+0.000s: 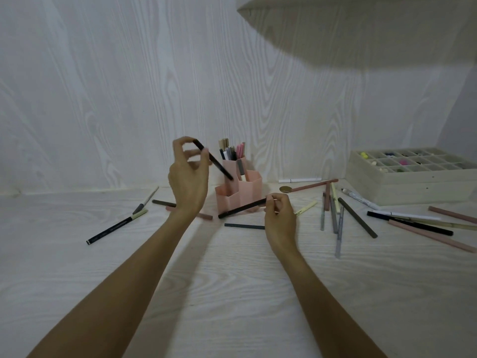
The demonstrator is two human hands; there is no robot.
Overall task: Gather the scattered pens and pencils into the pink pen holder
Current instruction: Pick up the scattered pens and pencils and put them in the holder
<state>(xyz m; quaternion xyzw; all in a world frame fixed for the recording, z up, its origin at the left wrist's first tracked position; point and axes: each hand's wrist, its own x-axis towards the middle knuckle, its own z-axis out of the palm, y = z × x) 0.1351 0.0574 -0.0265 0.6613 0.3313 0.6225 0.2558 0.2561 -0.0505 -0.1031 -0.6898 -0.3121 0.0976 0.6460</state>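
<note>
A pale wood-grain counter (232,293) carries a compartmented organiser box (413,177) at the far right and the pink pen holder (238,193) far centre, already stocked with several pens. Scattered pens and pencils (356,218) lie mostly right of the holder, fewer to its left. The left hand (188,177) has its grip pinched on a black pen (215,161) angled into the holder, while the right hand (280,218) pinches another dark pen (242,208) just in front of it.

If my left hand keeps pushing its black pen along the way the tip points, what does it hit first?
Probably the pink pen holder: the left hand aims its black pen down-right at it, though depth is unclear.
</note>
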